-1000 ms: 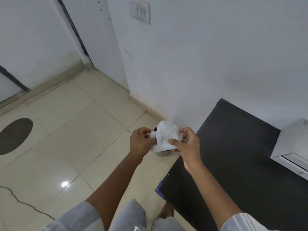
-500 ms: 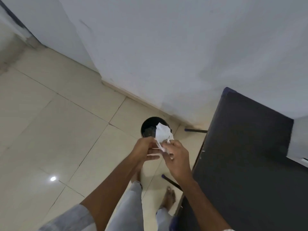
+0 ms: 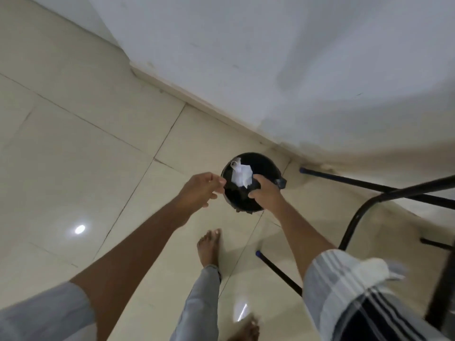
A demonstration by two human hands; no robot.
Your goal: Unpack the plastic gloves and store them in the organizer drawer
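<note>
A crumpled white wrapper (image 3: pixel 242 175) hangs over the mouth of a round black bin (image 3: pixel 268 166) on the floor. My right hand (image 3: pixel 264 193) reaches over the bin's near side, and its curled fingertips pinch the wrapper's right edge. My left hand (image 3: pixel 200 189) hovers just left of the bin's rim with loose fingers and nothing in it. No gloves and no organizer drawer are in view.
The bin stands on cream floor tiles (image 3: pixel 86 148) near a white wall (image 3: pixel 295 57). Black metal table legs (image 3: pixel 357 217) rise at the right. My bare feet (image 3: pixel 209 247) stand just behind the bin.
My view has tipped down onto the bin. Both hands have moved forward over it. My left hand has let go of the wrapper, which now hangs from the right hand alone.
</note>
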